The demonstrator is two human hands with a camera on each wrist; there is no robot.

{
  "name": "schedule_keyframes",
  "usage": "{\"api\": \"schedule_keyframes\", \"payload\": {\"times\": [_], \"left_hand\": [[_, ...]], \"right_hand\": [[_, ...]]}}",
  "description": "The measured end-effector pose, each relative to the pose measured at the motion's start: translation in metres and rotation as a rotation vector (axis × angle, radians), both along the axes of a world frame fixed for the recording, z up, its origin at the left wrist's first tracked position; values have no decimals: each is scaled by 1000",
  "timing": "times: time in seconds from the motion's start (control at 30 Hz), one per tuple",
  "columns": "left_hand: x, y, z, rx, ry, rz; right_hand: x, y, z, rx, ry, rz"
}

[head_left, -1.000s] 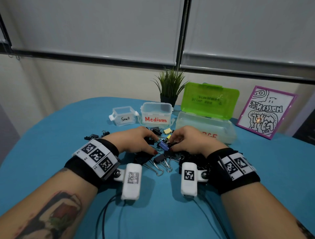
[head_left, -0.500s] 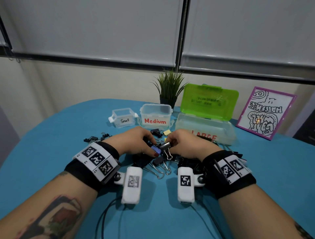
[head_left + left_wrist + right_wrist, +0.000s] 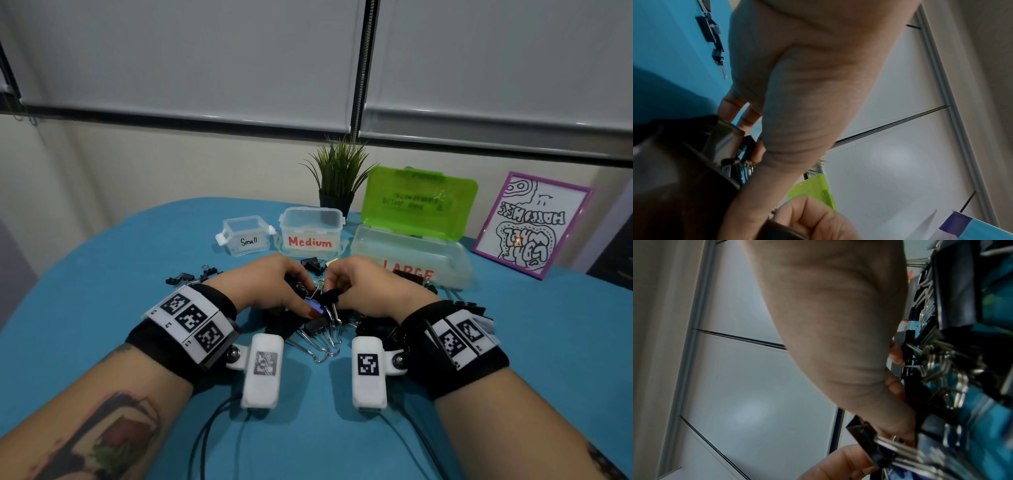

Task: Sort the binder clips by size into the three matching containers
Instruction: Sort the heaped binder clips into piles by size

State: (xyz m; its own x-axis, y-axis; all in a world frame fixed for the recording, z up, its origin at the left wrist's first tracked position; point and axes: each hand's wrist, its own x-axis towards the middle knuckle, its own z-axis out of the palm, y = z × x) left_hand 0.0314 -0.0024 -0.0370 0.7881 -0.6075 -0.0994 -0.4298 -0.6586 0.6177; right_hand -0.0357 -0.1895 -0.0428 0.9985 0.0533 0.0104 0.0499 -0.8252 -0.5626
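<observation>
A pile of black binder clips (image 3: 318,337) with silver handles lies mid-table on the blue cloth. My left hand (image 3: 310,303) hovers over it, its thumb and fingers pinching a blue binder clip (image 3: 314,306). My right hand (image 3: 329,291) faces it, fingers pinching a black binder clip (image 3: 330,297) that touches the blue one. In the right wrist view a black clip (image 3: 862,429) sits between the two hands. Behind stand the Small box (image 3: 246,236), the Medium box (image 3: 311,231) and the Large box (image 3: 411,262) with its green lid (image 3: 419,202) up.
A few small black clips (image 3: 186,278) lie left of the pile, and more black clips (image 3: 469,306) lie right of my right wrist. A potted plant (image 3: 337,178) and a framed drawing (image 3: 531,222) stand at the back. Cables (image 3: 205,442) run toward me from the wrists.
Both hands have drawn slightly toward me over the pile. The blue clip has come along under my left thumb, and my right fingers have shifted onto a black clip.
</observation>
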Motion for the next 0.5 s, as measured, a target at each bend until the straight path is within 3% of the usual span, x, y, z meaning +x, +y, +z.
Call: {"api": "schedule_keyframes", "payload": {"times": [0.23,0.43,0.5], "left_hand": [[1,1,0,-43,-20,26],[-3,-5,6,-510,39,22],[-6,-7,9,-579,54,19]], "right_hand": [[1,-9,5,246,-185,-81],[-6,-8,15,528,-324,-67],[-7,-5,17,576,-343,-64]]}}
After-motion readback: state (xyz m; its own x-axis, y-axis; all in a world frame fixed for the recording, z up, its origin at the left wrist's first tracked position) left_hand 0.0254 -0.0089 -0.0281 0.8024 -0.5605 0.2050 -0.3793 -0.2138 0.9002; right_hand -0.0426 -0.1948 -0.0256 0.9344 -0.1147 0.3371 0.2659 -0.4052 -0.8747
